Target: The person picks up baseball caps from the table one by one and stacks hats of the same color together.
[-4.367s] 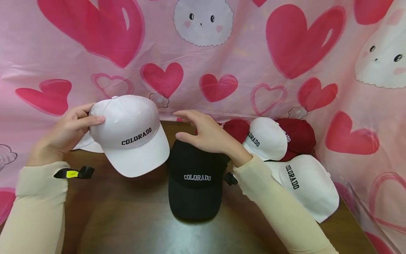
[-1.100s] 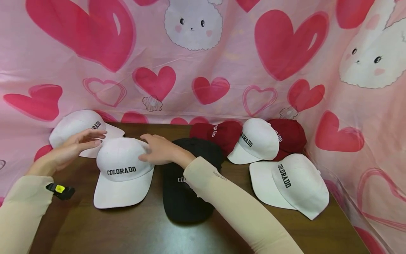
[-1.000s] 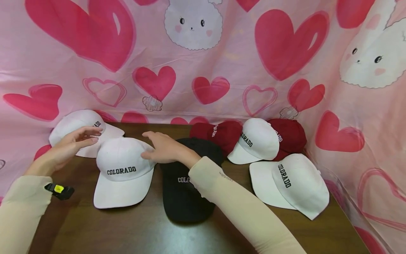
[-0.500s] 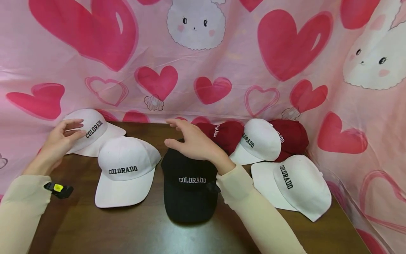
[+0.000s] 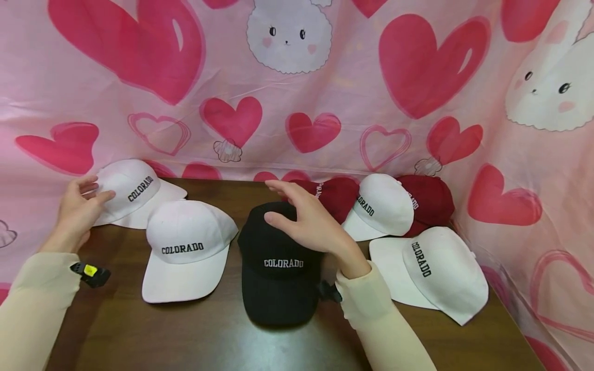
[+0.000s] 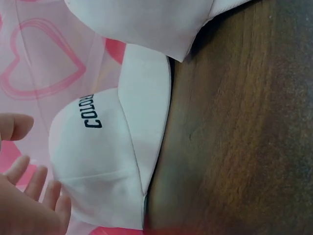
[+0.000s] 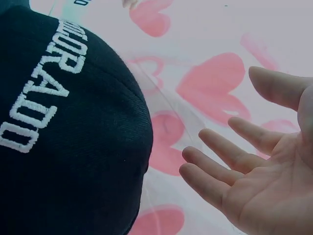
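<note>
My left hand (image 5: pixel 80 208) is beside the crown of a white baseball cap (image 5: pixel 122 188) at the back left, fingers loosely bent. In the left wrist view the fingertips (image 6: pixel 53 193) lie right at that crown, not curled round it. A second white cap (image 5: pixel 185 232), lettered COLORADO, rests on the table in front of it, brim toward me. To its right lies a black COLORADO cap (image 5: pixel 280 293), brim also facing me. Over the black cap's crown hovers my right hand (image 5: pixel 315 221), thumb and fingers spread, holding nothing; the right wrist view shows its palm apart from the black cap (image 7: pixel 98 127).
Two dark red caps (image 5: pixel 343 193) (image 5: pixel 433 201) stand at the back right, with a white cap (image 5: pixel 387 203) between them. Another white cap (image 5: pixel 447 268) sits near the right table edge. A pink heart-print cloth (image 5: pixel 232 67) hangs behind the brown table (image 5: pixel 185 335).
The white cap held by my left hand is now down left of the black cap, released. My left hand has moved to the back-left cap; my right hand has drawn away rightward.
</note>
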Available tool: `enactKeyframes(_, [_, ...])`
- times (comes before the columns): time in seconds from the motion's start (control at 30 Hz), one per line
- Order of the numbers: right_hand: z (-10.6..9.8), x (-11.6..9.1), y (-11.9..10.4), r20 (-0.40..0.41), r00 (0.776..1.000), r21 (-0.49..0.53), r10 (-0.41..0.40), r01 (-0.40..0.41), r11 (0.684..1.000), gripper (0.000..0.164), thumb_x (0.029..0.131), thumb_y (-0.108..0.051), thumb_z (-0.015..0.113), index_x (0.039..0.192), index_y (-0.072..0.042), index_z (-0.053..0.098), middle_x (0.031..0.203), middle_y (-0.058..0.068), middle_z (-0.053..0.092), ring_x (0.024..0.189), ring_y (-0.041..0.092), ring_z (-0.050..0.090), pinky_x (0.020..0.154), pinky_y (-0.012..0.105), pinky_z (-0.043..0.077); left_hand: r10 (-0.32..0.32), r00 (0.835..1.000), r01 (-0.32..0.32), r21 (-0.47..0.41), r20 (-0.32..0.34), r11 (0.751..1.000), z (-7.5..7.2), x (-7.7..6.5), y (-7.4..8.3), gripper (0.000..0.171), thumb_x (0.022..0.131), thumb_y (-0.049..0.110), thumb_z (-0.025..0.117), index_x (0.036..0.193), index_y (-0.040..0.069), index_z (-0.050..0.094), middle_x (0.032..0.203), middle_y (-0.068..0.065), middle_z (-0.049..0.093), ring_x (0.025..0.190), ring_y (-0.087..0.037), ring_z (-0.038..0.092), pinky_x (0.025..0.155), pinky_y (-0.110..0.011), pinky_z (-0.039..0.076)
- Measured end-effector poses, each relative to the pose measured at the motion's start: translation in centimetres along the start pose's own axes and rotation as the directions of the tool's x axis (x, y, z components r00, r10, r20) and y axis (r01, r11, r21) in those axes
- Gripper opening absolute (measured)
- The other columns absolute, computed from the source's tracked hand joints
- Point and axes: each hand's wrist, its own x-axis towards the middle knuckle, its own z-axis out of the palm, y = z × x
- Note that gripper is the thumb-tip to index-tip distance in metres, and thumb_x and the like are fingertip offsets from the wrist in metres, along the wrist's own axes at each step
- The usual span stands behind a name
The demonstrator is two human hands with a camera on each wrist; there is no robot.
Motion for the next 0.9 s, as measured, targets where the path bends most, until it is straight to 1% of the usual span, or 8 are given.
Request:
enactKeyframes(0.13, [-0.1, -0.7, 0.1, -0.012, 1.0, -0.004, 0.007, -0.008, 1.0, 0.069, 0.097, -0.028, 0.076, 0.158, -0.015, 0.047, 0.156, 0.004, 0.052, 0.138, 0.025, 0.052, 0.116, 0.053, 0.045, -0.066, 0.996, 0.065, -0.016, -0.06, 0.998, -0.2, 0.3, -0.4, 0.077, 0.103, 0.028, 0.065, 0.166, 0.006, 0.027, 0.12, 0.022, 0.039, 0.114, 0.0, 0.038, 0.086, -0.005, 0.041])
enactKeyframes(0.23, [-0.1, -1.0, 0.2, -0.016, 1.0, -0.011, 0.014, -0.014, 1.0, 0.07, 0.096, -0.028, 0.077, 0.158, -0.016, 0.047, 0.156, 0.002, 0.052, 0.138, 0.024, 0.051, 0.115, 0.055, 0.046, -0.13, 0.988, 0.132, 0.016, -0.087, 0.991, -0.4, 0.5, -0.6, 0.08, 0.103, 0.033, 0.065, 0.167, 0.007, 0.025, 0.133, 0.008, 0.041, 0.12, -0.008, 0.037, 0.102, -0.014, 0.044])
enactKeyframes(0.37, [0.0, -1.1, 0.3, -0.012, 1.0, -0.039, 0.011, -0.012, 0.999, 0.07, 0.097, -0.027, 0.077, 0.158, -0.017, 0.047, 0.156, 0.001, 0.051, 0.14, 0.021, 0.049, 0.118, 0.051, 0.044, -0.184, 0.979, 0.185, 0.007, -0.087, 0.983, -0.6, 0.7, -1.0, 0.082, 0.104, 0.038, 0.063, 0.168, 0.009, 0.021, 0.152, -0.008, 0.034, 0.132, -0.018, 0.033, 0.121, -0.031, 0.035])
enactKeyframes(0.4, [0.1, -1.1, 0.3, -0.009, 1.0, -0.045, 0.009, -0.009, 0.999, 0.07, 0.096, -0.027, 0.077, 0.159, -0.017, 0.047, 0.157, 0.002, 0.051, 0.141, 0.02, 0.049, 0.119, 0.05, 0.043, -0.195, 0.977, 0.195, -0.009, -0.084, 0.981, -0.6, 0.7, -1.0, 0.083, 0.104, 0.038, 0.063, 0.168, 0.009, 0.019, 0.158, -0.011, 0.029, 0.134, -0.019, 0.031, 0.123, -0.032, 0.033])
enactKeyframes(0.53, [0.3, -1.0, 0.3, 0.012, 1.0, -0.055, 0.01, -0.009, 0.998, 0.071, 0.096, -0.027, 0.078, 0.159, -0.017, 0.047, 0.157, 0.001, 0.05, 0.142, 0.016, 0.047, 0.12, 0.049, 0.042, -0.255, 0.964, 0.247, -0.108, -0.072, 0.963, -0.7, 0.9, -1.3, 0.085, 0.104, 0.036, 0.064, 0.168, 0.013, 0.014, 0.16, -0.002, 0.028, 0.135, -0.011, 0.031, 0.125, -0.027, 0.029])
enactKeyframes(0.7, [0.4, -0.9, 0.3, 0.023, 1.0, -0.062, 0.008, -0.007, 0.998, 0.07, 0.096, -0.027, 0.078, 0.158, -0.018, 0.047, 0.156, -0.002, 0.05, 0.14, 0.015, 0.047, 0.12, 0.048, 0.042, -0.302, 0.953, 0.296, -0.243, 0.011, 0.924, -1.1, 1.1, -1.8, 0.094, 0.105, 0.036, 0.063, 0.169, 0.011, 0.0, 0.175, -0.005, 0.006, 0.149, -0.011, 0.025, 0.127, -0.023, 0.018])
enactKeyframes(0.8, [0.6, -0.8, 0.4, 0.024, 1.0, -0.064, 0.001, 0.001, 0.998, 0.07, 0.096, -0.027, 0.078, 0.158, -0.019, 0.048, 0.155, -0.001, 0.051, 0.14, 0.015, 0.047, 0.12, 0.048, 0.042, -0.304, 0.951, 0.307, -0.29, 0.059, 0.906, -1.3, 1.3, -2.3, 0.099, 0.104, 0.04, 0.065, 0.169, 0.006, -0.001, 0.174, -0.003, 0.011, 0.149, -0.011, 0.025, 0.127, -0.022, 0.016])
enactKeyframes(0.9, [0.7, -0.8, 0.5, 0.03, 0.999, -0.069, -0.011, 0.013, 0.998, 0.068, 0.097, -0.027, 0.078, 0.158, -0.018, 0.048, 0.155, 0.001, 0.051, 0.141, 0.018, 0.048, 0.12, 0.047, 0.041, -0.297, 0.95, 0.312, -0.352, 0.097, 0.883, -1.4, 1.5, -2.9, 0.101, 0.103, 0.039, 0.069, 0.169, 0.002, 0.003, 0.152, 0.005, 0.035, 0.132, -0.006, 0.037, 0.125, -0.019, 0.018])
